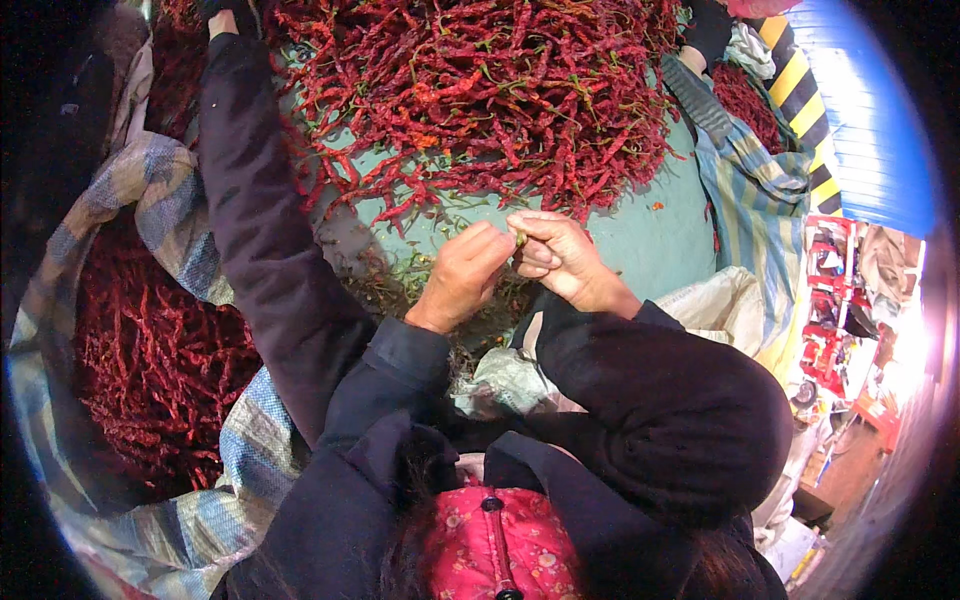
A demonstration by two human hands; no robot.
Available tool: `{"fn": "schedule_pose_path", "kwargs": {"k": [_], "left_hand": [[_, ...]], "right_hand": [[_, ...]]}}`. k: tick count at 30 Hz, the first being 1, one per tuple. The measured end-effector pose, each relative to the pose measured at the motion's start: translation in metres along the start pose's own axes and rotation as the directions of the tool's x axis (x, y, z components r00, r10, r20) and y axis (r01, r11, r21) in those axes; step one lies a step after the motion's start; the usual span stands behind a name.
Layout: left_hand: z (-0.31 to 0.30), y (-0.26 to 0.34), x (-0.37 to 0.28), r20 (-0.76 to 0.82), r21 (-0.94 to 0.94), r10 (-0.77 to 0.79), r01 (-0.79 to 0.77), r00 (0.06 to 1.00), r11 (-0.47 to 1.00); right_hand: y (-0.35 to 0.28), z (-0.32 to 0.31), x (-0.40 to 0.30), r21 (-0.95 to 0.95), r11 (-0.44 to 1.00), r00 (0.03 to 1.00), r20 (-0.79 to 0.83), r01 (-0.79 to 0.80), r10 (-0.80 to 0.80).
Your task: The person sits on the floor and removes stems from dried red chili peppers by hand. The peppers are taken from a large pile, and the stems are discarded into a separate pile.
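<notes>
My left hand [463,276] and my right hand [568,264] meet in front of me, fingertips almost touching. Pinched between them is a small greenish-brown chili stem [520,238], largely hidden by the fingers. Just beyond the hands lies a large heap of wrinkled red chili peppers [480,97], many with green stems, on a pale green sheet [652,240]. Loose stems and plant scraps [412,274] are scattered on the ground by my left hand.
At the left, a striped woven sack [255,442] holds red chilies [161,352]. Another striped sack [757,217] lies at the right, near a yellow-and-black striped edge [810,112]. My legs [262,187] flank the work area. White sacking [506,382] lies below my hands.
</notes>
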State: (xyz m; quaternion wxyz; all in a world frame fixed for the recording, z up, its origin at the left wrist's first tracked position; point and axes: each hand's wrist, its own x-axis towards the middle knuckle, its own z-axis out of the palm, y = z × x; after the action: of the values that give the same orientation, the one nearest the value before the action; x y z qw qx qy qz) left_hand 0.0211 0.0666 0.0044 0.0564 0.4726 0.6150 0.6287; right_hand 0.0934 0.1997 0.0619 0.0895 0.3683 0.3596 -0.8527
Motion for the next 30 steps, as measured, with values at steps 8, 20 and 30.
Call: {"fn": "schedule_pose_path", "kwargs": {"k": [8,20,30], "left_hand": [[0.01,-0.003,-0.016,0.294,-0.406,-0.62,0.682,0.728,0.608],[0.037,-0.011,-0.018,0.249,-0.611,-0.903,0.78,0.35,0.134],[0.009,-0.003,0.007,0.128,-0.572,-0.849,0.737,0.514,0.36]], "right_hand": [[0.01,-0.033,0.007,-0.675,0.671,0.95,0.185,0.308,-0.25],[0.02,-0.033,0.01,-0.63,-0.458,0.5,0.777,0.628,-0.383],[-0.085,-0.102,0.088,-0.834,-0.477,0.386,0.552,0.278,-0.739]]}}
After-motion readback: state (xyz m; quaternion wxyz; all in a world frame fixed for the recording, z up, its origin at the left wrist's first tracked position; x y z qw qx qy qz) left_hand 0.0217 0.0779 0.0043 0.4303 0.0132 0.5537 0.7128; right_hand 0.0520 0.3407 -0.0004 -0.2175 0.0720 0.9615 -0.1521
